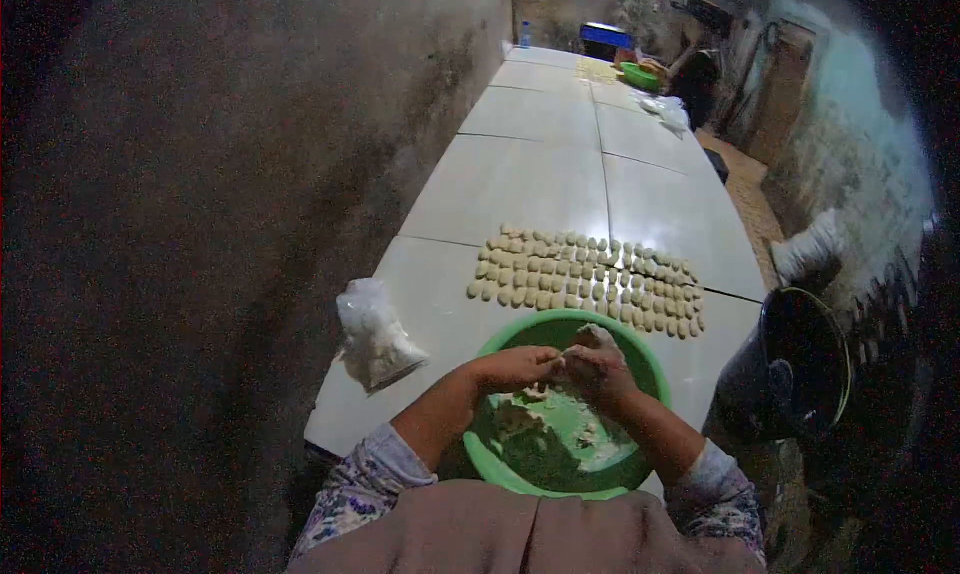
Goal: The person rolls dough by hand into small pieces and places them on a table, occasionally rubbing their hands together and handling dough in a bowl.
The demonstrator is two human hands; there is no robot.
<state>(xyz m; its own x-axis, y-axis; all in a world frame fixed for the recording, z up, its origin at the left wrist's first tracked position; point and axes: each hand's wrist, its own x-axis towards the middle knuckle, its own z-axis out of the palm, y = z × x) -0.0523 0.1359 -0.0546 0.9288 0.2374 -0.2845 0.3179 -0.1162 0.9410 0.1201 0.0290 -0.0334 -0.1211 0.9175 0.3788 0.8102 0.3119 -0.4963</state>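
Hands at work: From where I stand, it looks like the dough-shaping part. Both hands meet over the green basin [560, 317], tips together.
Next move: I think it calls for small, soft squeezes, with the two hands close together over the basin.
Left hand [520, 367]: The fingers are bent in and their tips touch the right hand. I can't tell if a bit of dough is pinched there.
Right hand [600, 374]: The fingers are curled and look powdery. I can't see what it has hold of, if anything.
Pale dough bits [516, 416]: They lie in the basin with white powder [600, 456], below the hands.
Little dough pieces [575, 270]: They lie in rows on the white table [540, 179], just past the basin and the hands.
Plastic bag [380, 346]: It sits on the table, near the left arm but not touching it.
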